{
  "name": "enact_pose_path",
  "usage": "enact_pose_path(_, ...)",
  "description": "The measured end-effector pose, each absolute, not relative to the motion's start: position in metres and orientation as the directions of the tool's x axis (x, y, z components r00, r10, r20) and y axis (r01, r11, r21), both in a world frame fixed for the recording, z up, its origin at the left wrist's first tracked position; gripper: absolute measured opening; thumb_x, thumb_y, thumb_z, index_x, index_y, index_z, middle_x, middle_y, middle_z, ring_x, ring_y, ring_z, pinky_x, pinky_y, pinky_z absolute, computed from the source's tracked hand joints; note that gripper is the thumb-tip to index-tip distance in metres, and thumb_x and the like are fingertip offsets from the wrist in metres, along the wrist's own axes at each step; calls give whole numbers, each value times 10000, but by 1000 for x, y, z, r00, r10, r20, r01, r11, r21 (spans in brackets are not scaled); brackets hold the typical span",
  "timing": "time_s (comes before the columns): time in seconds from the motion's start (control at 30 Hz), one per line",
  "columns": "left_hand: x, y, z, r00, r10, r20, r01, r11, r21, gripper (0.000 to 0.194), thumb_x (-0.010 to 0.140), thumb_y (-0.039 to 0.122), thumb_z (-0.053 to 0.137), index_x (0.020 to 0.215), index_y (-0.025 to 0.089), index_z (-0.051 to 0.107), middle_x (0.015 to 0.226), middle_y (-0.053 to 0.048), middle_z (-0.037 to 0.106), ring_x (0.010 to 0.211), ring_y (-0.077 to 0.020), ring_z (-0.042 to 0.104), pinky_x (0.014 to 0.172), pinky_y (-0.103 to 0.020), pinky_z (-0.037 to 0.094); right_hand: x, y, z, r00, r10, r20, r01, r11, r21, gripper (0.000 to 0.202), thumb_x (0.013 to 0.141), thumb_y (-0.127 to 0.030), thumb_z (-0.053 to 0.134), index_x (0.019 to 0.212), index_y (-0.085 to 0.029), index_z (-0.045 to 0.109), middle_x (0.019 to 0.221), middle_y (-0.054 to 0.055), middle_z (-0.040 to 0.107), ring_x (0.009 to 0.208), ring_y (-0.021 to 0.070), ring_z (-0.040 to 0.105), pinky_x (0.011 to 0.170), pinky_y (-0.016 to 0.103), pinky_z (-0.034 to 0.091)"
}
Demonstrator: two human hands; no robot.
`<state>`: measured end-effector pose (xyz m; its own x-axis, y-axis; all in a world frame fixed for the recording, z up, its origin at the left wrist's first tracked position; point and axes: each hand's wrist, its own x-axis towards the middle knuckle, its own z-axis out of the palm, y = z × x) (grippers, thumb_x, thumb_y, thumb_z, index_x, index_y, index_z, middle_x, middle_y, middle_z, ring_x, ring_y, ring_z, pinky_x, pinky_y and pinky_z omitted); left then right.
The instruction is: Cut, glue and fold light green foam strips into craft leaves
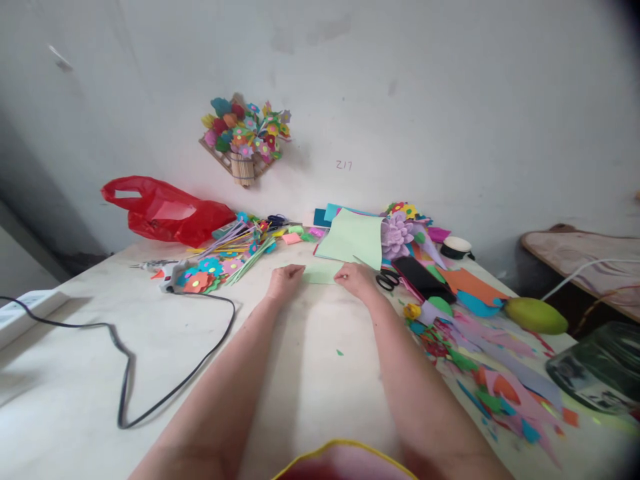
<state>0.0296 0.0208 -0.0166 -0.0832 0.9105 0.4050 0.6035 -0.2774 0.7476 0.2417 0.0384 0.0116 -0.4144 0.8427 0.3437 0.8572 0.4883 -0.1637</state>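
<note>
A small pale green piece (pixel 320 274) lies between my two hands near the middle of the table. My left hand (pixel 287 280) pinches its left end with closed fingers. At its right end, my right hand (pixel 354 277) has its fingers closed on the same piece. Just behind rests a larger pale green sheet (pixel 353 237) on top of other coloured sheets. Black-handled scissors (pixel 387 280) lie right beside my right hand.
On the left are a red bag (pixel 167 212), paper flowers and stems, a glue gun (pixel 173 275) and its black cable (pixel 131 363). To the right are a phone (pixel 423 279), coloured scraps, a green fruit (pixel 536 315) and a glass jar (pixel 597 367).
</note>
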Motion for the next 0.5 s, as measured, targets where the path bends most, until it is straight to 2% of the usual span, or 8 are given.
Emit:
enact_pose_path(0.2,23,27,-19,-150,955,255,388,-180,904,293,687,362,541,841,142,655,793,-56,687,738,-164,613,665,-250,446,231,36,8,-523,799,298,834,552,-14,150,758,-220,550,763,-253,696,836,18,654,887,169,516,739,280,266)
enact_pose_path(0.33,22,30,-20,-171,966,196,322,-133,937,292,670,356,555,839,138,649,785,-58,686,714,-153,608,646,-239,435,228,37,8,-559,779,282,821,569,56,159,771,-225,540,756,-252,696,827,28,654,856,179,510,735,293,247)
enact_pose_path(0.5,23,31,-20,-155,971,182,324,-124,938,304,658,379,567,827,139,647,783,-56,684,673,-141,593,615,-233,423,226,36,9,-603,748,277,795,591,135,179,781,-203,519,734,-221,691,800,46,650,817,186,500,729,308,236)
